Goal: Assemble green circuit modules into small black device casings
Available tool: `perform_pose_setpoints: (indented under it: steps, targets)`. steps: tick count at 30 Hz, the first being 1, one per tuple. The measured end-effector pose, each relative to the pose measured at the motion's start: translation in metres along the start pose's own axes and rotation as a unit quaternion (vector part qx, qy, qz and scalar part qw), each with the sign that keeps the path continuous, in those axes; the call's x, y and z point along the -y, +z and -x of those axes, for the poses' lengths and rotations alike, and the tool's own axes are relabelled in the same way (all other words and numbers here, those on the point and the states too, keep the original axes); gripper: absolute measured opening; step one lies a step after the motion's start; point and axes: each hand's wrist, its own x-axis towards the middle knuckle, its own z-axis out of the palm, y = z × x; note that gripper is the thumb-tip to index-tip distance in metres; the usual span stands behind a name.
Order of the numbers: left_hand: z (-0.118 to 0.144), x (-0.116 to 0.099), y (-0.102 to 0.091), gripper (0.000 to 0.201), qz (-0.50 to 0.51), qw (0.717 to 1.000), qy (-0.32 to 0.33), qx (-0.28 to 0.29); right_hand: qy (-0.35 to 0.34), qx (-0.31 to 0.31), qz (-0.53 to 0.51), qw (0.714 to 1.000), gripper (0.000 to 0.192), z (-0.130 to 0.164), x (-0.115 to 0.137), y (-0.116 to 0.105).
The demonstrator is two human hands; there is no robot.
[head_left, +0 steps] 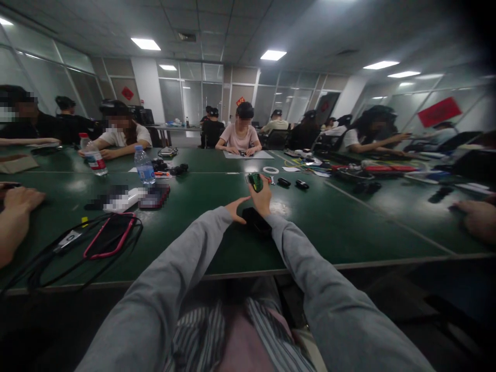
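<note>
Nearest, the left hand (pixel 237 208) lies open, fingers spread, on the dark green table (pixel 349 227), touching a flat black rectangular device (pixel 256 221). Just beyond, the right hand (pixel 263 199) grips a small green-and-black gadget (pixel 255 181), raised upright. The work looks midway: the gadget is lifted while the black device remains flat.

The right hand (pixel 263 199) lifts a small green device (pixel 255 182) at twelve o'clock above a black case (pixel 256 221) on the green table (pixel 349 227); the left hand (pixel 236 209), fingers spread, rests beside the case at nine o'clock.
</note>
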Motion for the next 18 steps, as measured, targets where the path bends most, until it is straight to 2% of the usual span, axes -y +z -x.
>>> perform_pose_setpoints:
  steps: [3, 6, 8, 10, 12, 13, 15, 18]
  targets:
    - [0.004, 0.020, -0.006, 0.115, 0.043, 0.998, -0.024, 0.026, 0.022, -0.008, -0.027, 0.999, 0.054, 0.002, 0.016, 0.011]
    - [0.011, 0.027, -0.016, 0.109, -0.012, 0.995, -0.093, -0.042, 0.051, -0.037, -0.040, 0.997, 0.053, 0.002, 0.026, 0.018]
    - [0.016, 0.021, -0.024, 0.095, -0.062, 0.978, -0.162, -0.116, 0.078, -0.062, -0.042, 0.994, 0.053, 0.001, 0.031, 0.021]
    - [0.021, 0.007, -0.028, 0.074, -0.103, 0.946, -0.248, -0.183, 0.097, -0.069, -0.046, 0.992, 0.053, 0.002, 0.035, 0.022]
    - [0.026, -0.010, -0.026, 0.056, -0.109, 0.925, -0.302, -0.203, 0.104, -0.061, -0.052, 0.991, 0.054, 0.002, 0.038, 0.021]
    - [0.029, -0.019, -0.022, 0.055, -0.093, 0.920, -0.326, -0.197, 0.105, -0.055, -0.058, 0.991, 0.054, 0.003, 0.039, 0.020]
    - [0.034, -0.035, -0.010, 0.068, -0.083, 0.916, -0.346, -0.185, 0.107, -0.046, -0.071, 0.991, 0.055, 0.003, 0.041, 0.017]
    - [0.041, -0.049, 0.009, 0.108, -0.102, 0.936, -0.296, -0.159, 0.110, -0.055, -0.077, 0.989, 0.055, 0.002, 0.041, 0.015]
